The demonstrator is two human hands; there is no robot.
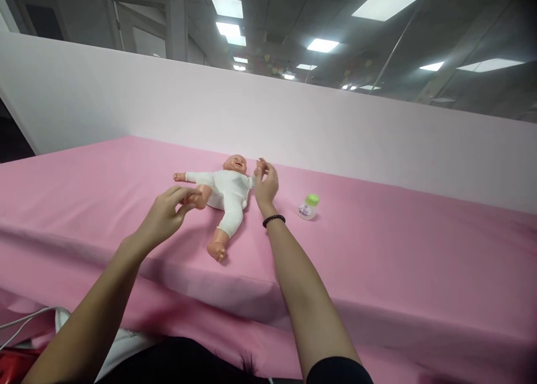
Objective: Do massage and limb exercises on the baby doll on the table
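Note:
A baby doll (231, 189) in a white outfit lies on its back on the pink cloth, head toward the wall. My left hand (168, 213) is closed around the doll's foot, lifting that leg with the knee bent. Up by the doll's other side, my right hand (266, 184) grips its small hand between thumb and fingers. The doll's remaining leg stretches toward me, and its other arm lies out to the left. To the right of my wrist, a small clear bottle (308, 207) with a green cap stands on the cloth.
The pink cloth (398, 250) covers a wide table and hangs over its front edge. A white partition (335, 127) rises along the back, with glass above it. White cables (29, 317) and a red item (17, 366) are at the lower left.

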